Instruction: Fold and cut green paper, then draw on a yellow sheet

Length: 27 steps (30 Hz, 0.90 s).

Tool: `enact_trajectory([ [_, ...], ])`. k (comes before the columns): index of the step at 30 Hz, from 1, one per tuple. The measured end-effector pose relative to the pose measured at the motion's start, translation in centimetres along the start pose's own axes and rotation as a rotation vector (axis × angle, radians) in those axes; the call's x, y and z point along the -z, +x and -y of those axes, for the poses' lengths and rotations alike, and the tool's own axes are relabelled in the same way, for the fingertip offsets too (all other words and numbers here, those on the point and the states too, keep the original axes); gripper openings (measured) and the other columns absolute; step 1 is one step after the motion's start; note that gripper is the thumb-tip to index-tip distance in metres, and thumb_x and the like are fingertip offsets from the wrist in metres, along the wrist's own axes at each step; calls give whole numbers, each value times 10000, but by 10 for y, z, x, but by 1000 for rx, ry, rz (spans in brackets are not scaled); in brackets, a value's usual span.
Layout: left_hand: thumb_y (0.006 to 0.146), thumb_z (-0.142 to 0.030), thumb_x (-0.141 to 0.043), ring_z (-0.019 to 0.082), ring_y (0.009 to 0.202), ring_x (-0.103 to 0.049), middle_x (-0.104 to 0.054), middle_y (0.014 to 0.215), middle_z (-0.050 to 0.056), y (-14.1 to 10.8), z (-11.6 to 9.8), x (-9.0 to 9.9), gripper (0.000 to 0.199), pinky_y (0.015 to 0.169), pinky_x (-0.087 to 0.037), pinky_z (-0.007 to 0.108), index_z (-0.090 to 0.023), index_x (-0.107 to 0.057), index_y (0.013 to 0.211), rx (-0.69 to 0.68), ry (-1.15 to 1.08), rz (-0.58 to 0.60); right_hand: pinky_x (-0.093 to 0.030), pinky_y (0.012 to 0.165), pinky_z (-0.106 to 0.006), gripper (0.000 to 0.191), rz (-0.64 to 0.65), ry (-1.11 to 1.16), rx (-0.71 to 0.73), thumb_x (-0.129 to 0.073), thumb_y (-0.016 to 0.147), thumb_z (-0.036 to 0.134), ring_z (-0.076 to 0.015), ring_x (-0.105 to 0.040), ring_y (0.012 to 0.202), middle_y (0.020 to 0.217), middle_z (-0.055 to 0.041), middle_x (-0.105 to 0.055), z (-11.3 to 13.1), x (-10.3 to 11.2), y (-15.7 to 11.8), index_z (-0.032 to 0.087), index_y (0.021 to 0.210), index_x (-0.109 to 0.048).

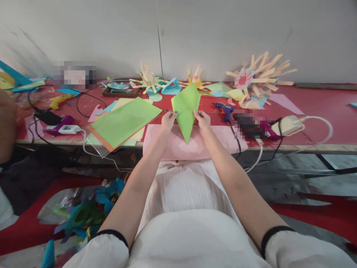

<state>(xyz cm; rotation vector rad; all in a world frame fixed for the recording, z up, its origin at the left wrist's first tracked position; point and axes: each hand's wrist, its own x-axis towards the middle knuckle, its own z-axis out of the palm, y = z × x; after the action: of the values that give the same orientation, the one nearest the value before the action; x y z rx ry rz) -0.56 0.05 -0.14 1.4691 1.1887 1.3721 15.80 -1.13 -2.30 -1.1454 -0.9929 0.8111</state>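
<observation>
Both hands hold up a folded sheet of light green paper (186, 111), creased into a kite-like shape that comes to a point at the bottom. My left hand (168, 121) pinches its left edge. On the opposite edge, my right hand (203, 121) has its thumb and fingers closed on the paper. Below the hands, a pink sheet (156, 143) lies over the table's front edge. Left of my left hand rests a stack of coloured paper with a green sheet (125, 121) on top. A blue glue gun (225, 109) lies to the right of my right hand.
Paper-strip flower crafts (245, 80) stand along the back by the wall. White power strips (288, 125) and loose cables lie on the red table (320, 111). At far left is another person's arm (7, 126). Paper scraps (92, 212) fill the floor at lower left.
</observation>
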Motion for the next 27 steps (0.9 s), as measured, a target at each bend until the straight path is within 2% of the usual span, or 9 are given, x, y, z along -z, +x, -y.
enact_trajectory([
  [5,723,-197,-573,130,675,-541,-604,750,35,0,0,1,82,646,-433,249,-182,-508,675,-21,25,-11,-440,708,-287,381,14,-24,12,-615,613,571,-143,-559,724,711,-5,-602,-1,1,0,201,682,-557],
  [14,719,-138,-574,118,630,-547,-618,711,23,-4,-6,1,79,616,-440,236,-172,-530,663,-10,27,-9,-453,672,-296,353,89,27,-36,-629,628,539,-159,-583,741,772,-10,-628,8,-1,-4,208,745,-588],
  [22,714,-179,-594,126,650,-559,-625,716,25,-2,1,0,80,619,-455,237,-180,-533,662,-36,9,-17,-448,690,-299,333,79,65,-19,-677,588,496,-149,-567,721,681,17,-580,4,-2,-4,201,667,-544],
  [25,709,-202,-598,133,663,-573,-634,729,30,-1,2,-1,85,626,-461,245,-177,-532,662,-11,2,-34,-454,683,-302,347,77,39,-35,-678,583,507,-155,-573,729,680,17,-581,1,-1,-1,201,673,-540],
  [27,706,-222,-603,144,673,-586,-643,738,33,-1,1,-1,90,644,-468,262,-173,-536,669,24,-14,-4,-466,690,-313,357,100,34,-79,-694,567,503,-159,-582,735,719,5,-611,2,2,0,200,692,-551],
])
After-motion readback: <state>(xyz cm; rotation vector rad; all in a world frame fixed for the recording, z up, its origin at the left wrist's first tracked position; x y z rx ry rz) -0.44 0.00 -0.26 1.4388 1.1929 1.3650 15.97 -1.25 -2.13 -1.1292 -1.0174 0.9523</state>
